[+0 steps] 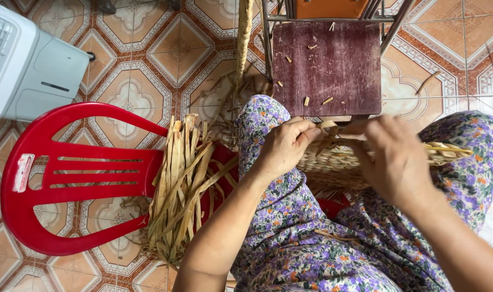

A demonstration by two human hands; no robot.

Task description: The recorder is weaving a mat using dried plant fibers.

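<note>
Soft, even daylight lit the scene; shadows were faint, the tiles (149,65) sheened mildly, and the right hand (395,159) blurred slightly.

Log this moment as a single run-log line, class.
left hand: pinching straw strand | right hand: gripping woven basket rim | straw bundle: on red chair

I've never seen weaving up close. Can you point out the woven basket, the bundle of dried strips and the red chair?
Basket (333,162): head view, woven side between the hands.
Strips (179,194): head view, middle of bundle.
Chair (68,178): head view, slatted back.
</note>
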